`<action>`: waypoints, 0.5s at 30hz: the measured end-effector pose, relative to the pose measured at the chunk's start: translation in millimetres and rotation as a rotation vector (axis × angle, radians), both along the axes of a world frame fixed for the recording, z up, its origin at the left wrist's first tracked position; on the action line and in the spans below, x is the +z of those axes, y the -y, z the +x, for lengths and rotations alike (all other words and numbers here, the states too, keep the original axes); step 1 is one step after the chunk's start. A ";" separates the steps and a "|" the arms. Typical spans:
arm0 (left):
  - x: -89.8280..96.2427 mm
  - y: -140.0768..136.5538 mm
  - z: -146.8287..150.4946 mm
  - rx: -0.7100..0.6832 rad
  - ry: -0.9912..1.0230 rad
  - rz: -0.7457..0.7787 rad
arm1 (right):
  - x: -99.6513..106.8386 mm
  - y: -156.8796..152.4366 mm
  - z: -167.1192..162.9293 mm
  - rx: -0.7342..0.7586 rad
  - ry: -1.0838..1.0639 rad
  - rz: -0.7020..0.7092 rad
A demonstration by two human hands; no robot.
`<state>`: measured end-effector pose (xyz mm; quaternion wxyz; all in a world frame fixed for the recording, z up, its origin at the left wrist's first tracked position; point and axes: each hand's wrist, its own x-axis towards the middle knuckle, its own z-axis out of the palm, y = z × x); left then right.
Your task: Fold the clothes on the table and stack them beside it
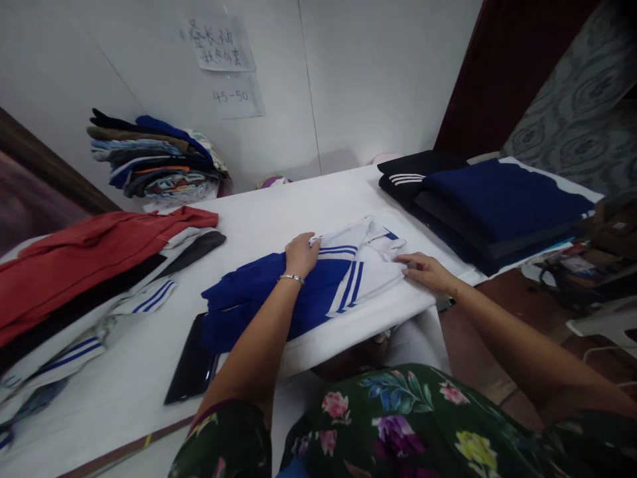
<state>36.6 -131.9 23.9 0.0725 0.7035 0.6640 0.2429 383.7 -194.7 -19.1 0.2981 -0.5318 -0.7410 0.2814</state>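
Note:
A blue and white jacket (318,282) with blue stripes lies on the white table in front of me, its blue part to the left and its white part to the right. My left hand (301,255), with a bracelet at the wrist, is closed at the jacket's far edge, fingers bent and the thumb near them. At the right end of the white part, my right hand (426,271) pinches the fabric between thumb and fingers. Part of the jacket is hidden behind my left forearm. A dark flat device (188,365) lies partly beneath the blue fabric.
Folded dark clothes (502,199) are stacked on the right. A pile of loose garments with a red one (114,245) on top lies at the left. Another folded stack (159,156) stands by the wall, below paper signs (219,46). The table (269,212) ends close to my body.

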 end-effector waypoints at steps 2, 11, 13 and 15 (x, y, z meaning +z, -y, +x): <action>10.5 21.3 10.6 -0.145 -0.007 0.000 | -2.5 -5.1 -2.3 -0.020 0.005 0.017; -18.1 93.5 30.7 -0.420 -0.045 -0.141 | -15.0 -27.9 -11.1 -0.198 -0.088 0.026; -22.5 93.5 27.2 -0.430 0.003 -0.128 | -14.2 -28.7 -11.7 -0.179 -0.021 0.004; -21.8 95.0 23.1 -0.454 0.054 -0.124 | -9.9 -26.1 -12.1 -0.164 0.079 0.014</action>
